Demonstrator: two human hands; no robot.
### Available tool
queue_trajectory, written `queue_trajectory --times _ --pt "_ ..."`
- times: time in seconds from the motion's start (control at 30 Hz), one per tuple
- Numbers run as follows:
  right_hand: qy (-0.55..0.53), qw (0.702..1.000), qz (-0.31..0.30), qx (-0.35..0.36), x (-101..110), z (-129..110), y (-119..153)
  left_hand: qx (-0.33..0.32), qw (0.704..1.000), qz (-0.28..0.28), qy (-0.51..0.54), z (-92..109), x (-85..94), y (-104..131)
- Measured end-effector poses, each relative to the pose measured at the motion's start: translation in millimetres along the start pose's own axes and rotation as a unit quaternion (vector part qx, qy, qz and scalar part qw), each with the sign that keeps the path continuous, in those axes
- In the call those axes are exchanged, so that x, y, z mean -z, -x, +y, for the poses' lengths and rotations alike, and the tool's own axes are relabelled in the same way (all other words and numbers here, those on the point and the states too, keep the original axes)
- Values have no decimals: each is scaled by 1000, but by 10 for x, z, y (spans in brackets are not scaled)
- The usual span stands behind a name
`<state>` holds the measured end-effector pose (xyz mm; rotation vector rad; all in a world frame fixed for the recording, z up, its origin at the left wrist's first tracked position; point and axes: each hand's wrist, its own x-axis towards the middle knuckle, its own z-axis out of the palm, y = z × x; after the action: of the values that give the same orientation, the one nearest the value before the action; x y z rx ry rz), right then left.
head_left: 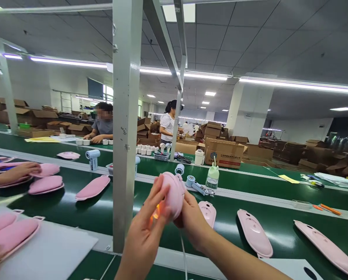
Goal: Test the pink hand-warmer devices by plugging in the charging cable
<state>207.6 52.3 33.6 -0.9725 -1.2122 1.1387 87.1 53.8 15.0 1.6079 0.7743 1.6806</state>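
Note:
In front of me a pink, rounded, case-like piece (174, 194) is held up, its end turned toward me. My left hand (145, 225) wraps its fingers and thumb around its left side; an orange glow shows between them. My right hand (194, 219) grips the lower right side. A thin white cable (184, 256) hangs below the piece; where its upper end leads is hidden. Just behind my right wrist lies another pink shell (209, 212). To the right, two more long pink shells (255, 233) lie on the green belt (229, 241).
A metal post (123, 128) stands close left of my hands. Another person's hand (25, 171) touches pink cases at left. Beyond are a water bottle (212, 177), a light-blue handheld device (92, 159) and a carton (225, 152). Two people work farther back.

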Motion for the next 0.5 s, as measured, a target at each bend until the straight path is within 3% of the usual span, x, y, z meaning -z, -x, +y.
queue_trajectory --times 0.07,0.13,0.27,0.33,0.43,0.5 --pt "-69 994 5 -88 -34 -33 -4 -7 997 20 -69 -78 30 -52" --pt "-60 991 -22 -119 -69 -56 11 40 996 53 -64 -91 90 -115" --pt "105 994 -11 14 -58 -70 33 196 979 50 26 -5 211 -190" --pt "147 989 4 36 -21 -89 39 241 965 69 76 38 261 -203" --pt "199 976 -91 16 20 -194 71 261 949 131 117 79 343 -221" --pt "271 946 -177 27 25 -315 113 262 943 162 129 103 400 -238"
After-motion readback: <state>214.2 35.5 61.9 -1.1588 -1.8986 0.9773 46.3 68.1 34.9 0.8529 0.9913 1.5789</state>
